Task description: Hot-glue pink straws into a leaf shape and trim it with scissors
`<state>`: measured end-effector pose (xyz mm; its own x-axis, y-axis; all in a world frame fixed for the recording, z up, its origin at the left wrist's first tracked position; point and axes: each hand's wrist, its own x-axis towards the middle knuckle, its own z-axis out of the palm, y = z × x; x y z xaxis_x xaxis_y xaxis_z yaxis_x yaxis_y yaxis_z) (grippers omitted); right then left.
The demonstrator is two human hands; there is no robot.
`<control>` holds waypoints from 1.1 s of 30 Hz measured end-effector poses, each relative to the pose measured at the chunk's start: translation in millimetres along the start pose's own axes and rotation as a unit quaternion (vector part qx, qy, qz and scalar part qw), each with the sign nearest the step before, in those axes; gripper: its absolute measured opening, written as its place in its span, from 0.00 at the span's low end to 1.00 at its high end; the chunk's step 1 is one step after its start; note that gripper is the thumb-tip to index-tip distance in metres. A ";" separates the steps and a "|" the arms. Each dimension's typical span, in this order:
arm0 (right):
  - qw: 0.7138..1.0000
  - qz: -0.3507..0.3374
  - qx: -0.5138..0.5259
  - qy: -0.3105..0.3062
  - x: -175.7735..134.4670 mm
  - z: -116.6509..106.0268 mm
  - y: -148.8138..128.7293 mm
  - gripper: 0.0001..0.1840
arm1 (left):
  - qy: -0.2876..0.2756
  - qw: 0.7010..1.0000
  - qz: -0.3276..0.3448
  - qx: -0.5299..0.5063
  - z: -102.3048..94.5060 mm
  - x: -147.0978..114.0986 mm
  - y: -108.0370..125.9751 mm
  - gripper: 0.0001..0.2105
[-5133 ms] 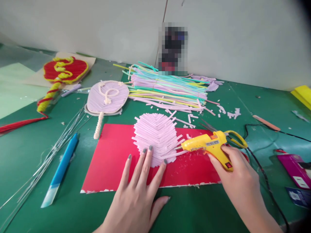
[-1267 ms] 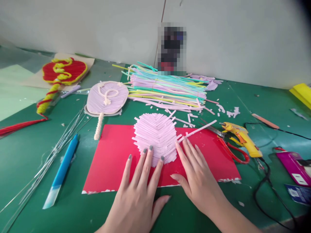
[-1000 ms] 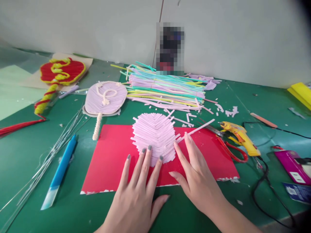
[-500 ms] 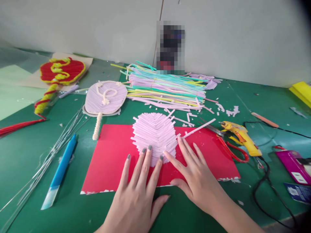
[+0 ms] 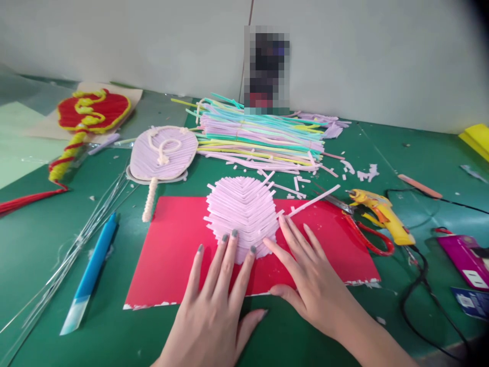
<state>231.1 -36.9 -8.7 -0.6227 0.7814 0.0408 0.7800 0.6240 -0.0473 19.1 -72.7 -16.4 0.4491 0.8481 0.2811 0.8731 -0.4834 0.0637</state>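
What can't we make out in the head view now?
All head view:
Lilac panel: lower-left edge, behind the left hand.
Scissors: handle, partly behind the glue gun.
Object against the wall: pixelated over.
Red tassel: far end, cut by left edge.
Navy card: print too small; right edge cuts it off.

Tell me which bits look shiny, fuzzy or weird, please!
In the head view, pale glare shows on the green table at the right; big blocky squares hide something by the wall; the head view's top right corner goes black; there too, print on the blue card is too fuzzy to read, but the left hand and right hand look fairly clear.
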 end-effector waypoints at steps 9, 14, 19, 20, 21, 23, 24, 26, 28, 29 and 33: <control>0.999 -0.013 -0.020 0.026 -3.4 1.0 2.3 0.37 | 0.007 1.000 0.008 0.007 -0.8 -0.1 -2.5 0.29; 0.999 -0.008 -0.032 0.018 -9.1 2.5 4.2 0.39 | 0.002 1.000 0.009 0.010 -0.5 -1.0 -2.0 0.29; 1.000 -0.004 -0.025 -0.008 -9.0 1.8 5.6 0.40 | -0.002 1.000 0.012 0.010 -0.4 0.2 -2.6 0.30; 1.000 -0.002 -0.025 -0.008 -8.6 1.5 5.6 0.40 | -0.004 1.000 0.015 0.012 -0.2 0.3 -2.8 0.30; 1.000 0.000 -0.025 -0.007 -8.3 1.2 5.6 0.40 | -0.004 1.000 0.018 0.014 0.1 0.3 -3.0 0.30; 1.000 0.003 -0.029 -0.004 -7.8 0.4 5.1 0.40 | -0.005 1.000 0.021 0.019 0.6 0.0 -3.2 0.30; 1.000 0.004 -0.031 -0.003 -7.7 0.0 4.7 0.40 | -0.006 1.000 0.021 0.021 0.7 -0.1 -3.0 0.30; 0.999 0.009 -0.034 -0.001 -7.4 -0.7 3.8 0.40 | -0.007 0.999 0.021 0.025 0.9 -0.4 -2.4 0.31; 0.999 0.014 -0.036 0.003 -7.0 -1.2 2.9 0.40 | -0.009 0.999 0.019 0.026 1.0 -0.6 -1.6 0.31; 0.999 0.015 -0.038 0.006 -6.9 -1.3 2.6 0.40 | -0.009 0.999 0.019 0.025 1.0 -0.6 -1.2 0.31; 0.999 0.013 -0.041 0.007 -6.5 -0.6 2.2 0.38 | -0.002 0.999 0.023 0.028 1.3 -0.9 -1.6 0.31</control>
<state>236.9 -40.6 -8.5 -0.6021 0.7966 0.0541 0.7984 0.6013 0.0332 17.6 -72.4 -18.0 0.4891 0.8264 0.2791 0.8609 -0.5088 -0.0019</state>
